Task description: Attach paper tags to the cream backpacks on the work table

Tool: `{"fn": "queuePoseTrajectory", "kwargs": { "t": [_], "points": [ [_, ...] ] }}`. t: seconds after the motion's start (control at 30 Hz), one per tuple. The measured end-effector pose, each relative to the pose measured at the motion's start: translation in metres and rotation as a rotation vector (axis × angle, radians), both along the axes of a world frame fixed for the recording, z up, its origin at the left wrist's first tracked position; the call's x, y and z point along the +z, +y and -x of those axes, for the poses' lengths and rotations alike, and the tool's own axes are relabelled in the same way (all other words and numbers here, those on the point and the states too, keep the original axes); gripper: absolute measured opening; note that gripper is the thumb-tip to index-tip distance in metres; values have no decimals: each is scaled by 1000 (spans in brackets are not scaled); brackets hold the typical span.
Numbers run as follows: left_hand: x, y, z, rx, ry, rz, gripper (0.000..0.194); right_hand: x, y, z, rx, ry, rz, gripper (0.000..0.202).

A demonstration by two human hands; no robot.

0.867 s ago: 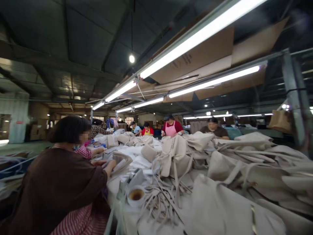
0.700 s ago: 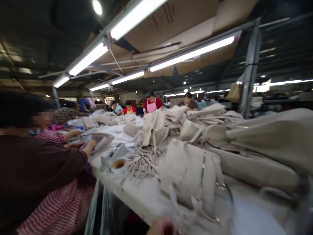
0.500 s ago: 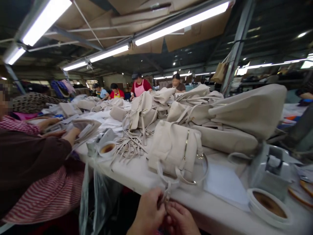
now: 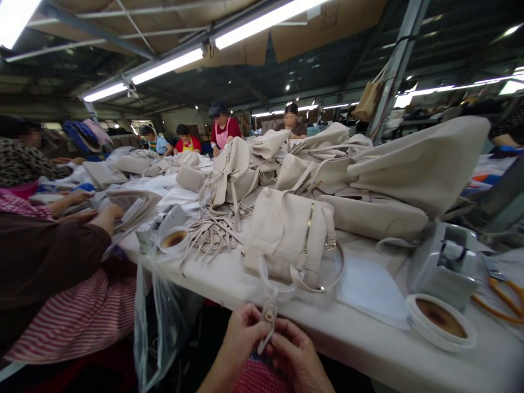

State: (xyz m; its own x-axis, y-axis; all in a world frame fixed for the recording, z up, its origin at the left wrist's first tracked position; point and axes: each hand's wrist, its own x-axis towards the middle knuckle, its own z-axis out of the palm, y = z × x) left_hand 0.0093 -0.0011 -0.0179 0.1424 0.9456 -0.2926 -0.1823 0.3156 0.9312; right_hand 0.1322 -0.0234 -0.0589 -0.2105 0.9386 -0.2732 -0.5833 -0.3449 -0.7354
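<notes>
Strap [image 4: 268, 319] now higher between left hand [image 4: 241, 341], right hand [image 4: 297, 357]

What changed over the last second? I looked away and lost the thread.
The view swung from the ceiling down to the table. Both hands came into sight: left hand and right hand now pinch the strap buckle. The cream bag stayed lying on the table.

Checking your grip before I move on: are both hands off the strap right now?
No. The left hand and the right hand both pinch the cream strap that hangs from the bag on the table.
</notes>
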Motion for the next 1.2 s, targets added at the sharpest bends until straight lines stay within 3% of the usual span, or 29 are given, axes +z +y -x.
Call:
{"fn": "queuePoseTrajectory", "kwargs": {
  "t": [0.2, 0.4, 0.63, 1.03, 1.2],
  "points": [
    [-12, 0, -2, 2, -59, 43, 37, 0, 0, -1, -77, -183, -86, 41],
    [-2, -10, 0, -132, -242, 121, 37, 14, 1, -3, -98, -246, -124, 36],
    [5, -8, 7, -137, -212, 224, 37, 20, 1, -6, -89, -228, -184, 22],
    [18, -7, 9, -74, -71, -23, 16, 23, 2, -13, -22, -274, -145, 18],
    [13, -18, 8, -97, 230, -432, 10, 22, 4, -15, -35, -276, -144, 15]
  ]
}}
